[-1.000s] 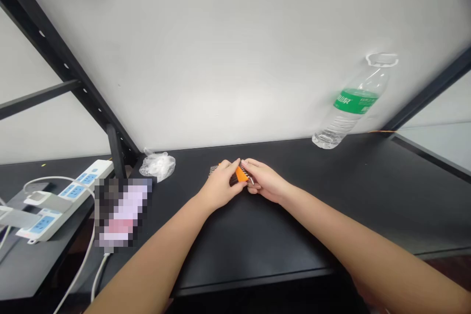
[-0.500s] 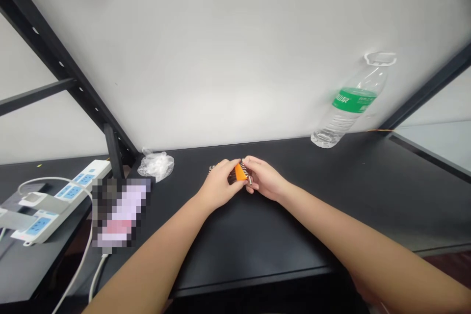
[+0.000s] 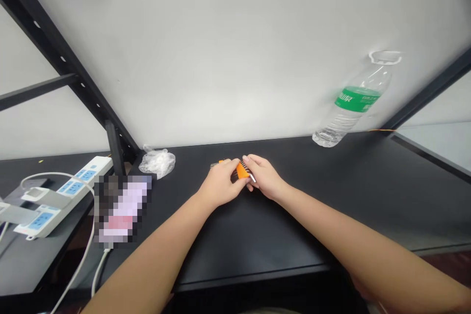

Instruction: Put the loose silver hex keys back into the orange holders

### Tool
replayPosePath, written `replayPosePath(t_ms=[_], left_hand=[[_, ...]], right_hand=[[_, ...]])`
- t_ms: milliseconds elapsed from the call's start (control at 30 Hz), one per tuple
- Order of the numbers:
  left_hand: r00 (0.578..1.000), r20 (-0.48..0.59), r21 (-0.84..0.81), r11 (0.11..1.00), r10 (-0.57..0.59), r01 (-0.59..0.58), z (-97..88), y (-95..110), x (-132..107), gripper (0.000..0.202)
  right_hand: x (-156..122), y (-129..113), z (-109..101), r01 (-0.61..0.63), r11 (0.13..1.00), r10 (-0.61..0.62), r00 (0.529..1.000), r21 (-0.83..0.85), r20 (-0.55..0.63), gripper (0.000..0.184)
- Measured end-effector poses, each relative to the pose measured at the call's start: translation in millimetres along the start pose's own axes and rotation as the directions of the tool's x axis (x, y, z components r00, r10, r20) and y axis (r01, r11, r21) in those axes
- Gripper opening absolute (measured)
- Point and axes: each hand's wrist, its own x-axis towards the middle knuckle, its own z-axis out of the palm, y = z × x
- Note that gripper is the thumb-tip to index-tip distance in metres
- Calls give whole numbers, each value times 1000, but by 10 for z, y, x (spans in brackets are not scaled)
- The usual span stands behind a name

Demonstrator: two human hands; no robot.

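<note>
Near the middle of the black tabletop [image 3: 243,235], my two hands meet around a hex key set [image 3: 243,170], an orange holder with a row of thin metal rods. My left hand [image 3: 220,184] is closed round its left part, thumb against the orange piece; rod ends stick out beyond the fingers. On the other end, my right hand [image 3: 264,176] is closed with bent fingers at the rods. A short silver end shows slantwise by the right fingers. Much of the set is hidden by both hands.
A large water bottle [image 3: 356,99] with a green label stands against the wall at back right. To the left are a crumpled clear plastic bag [image 3: 158,163], a blurred-out phone [image 3: 125,211] on a white cable, a power strip [image 3: 81,181] and black metal frame bars [image 3: 55,54].
The orange piece and silver end have turned slightly between my fingers, the silver end now slanting more. Both hands keep their hold. The whole view has shifted a little.
</note>
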Motion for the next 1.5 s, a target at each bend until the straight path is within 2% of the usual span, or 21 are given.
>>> replayPosePath(t_ms=[100,233,400,467,667,833,933,1067,1167,1300,1367,1500], left_hand=[[1000,5,15,1000,-2,2,-6,-5,-6,17],[1000,-3,77,997,-12,12,26,-29,-9,19],[999,-23,124,992,-34,37,58,-2,2,17],[999,-17,126,991,-37,39,57,7,6,19],[999,-4,105,994,-42,42,23,-12,10,28],[995,13,100,990,-101,99,24,-46,-1,28],[990,38,116,985,-136,131,59,-69,-12,31],[980,45,137,973,-194,187,130,-69,-22,34],[971,41,176,958,-236,226,177,-45,-25,36],[959,39,239,934,-282,265,220,-8,-30,39],[952,44,269,921,-303,281,234,11,-36,41],[942,69,312,904,-328,292,249,76,-56,47]], right_hand=[[-3,6,-2,-14,1000,14,1000,13,22,47],[-1,53,1,-33,983,28,999,-180,-29,49],[5,103,24,83,925,-171,962,-370,-212,53],[15,117,19,78,930,-168,960,-359,-225,54],[73,138,-43,10,979,-54,975,-202,-213,55],[143,150,-125,-18,999,11,974,-29,-226,53],[194,180,-203,-53,998,42,978,-45,-206,53],[243,190,-309,-60,983,31,985,-171,-172,52],[274,151,-351,-75,909,-2,983,-410,-184,54],[343,100,-346,-19,656,-170,970,-754,-173,56],[380,97,-338,5,573,-219,964,-820,-148,56],[428,112,-347,-4,507,-202,972,-862,-123,55]])
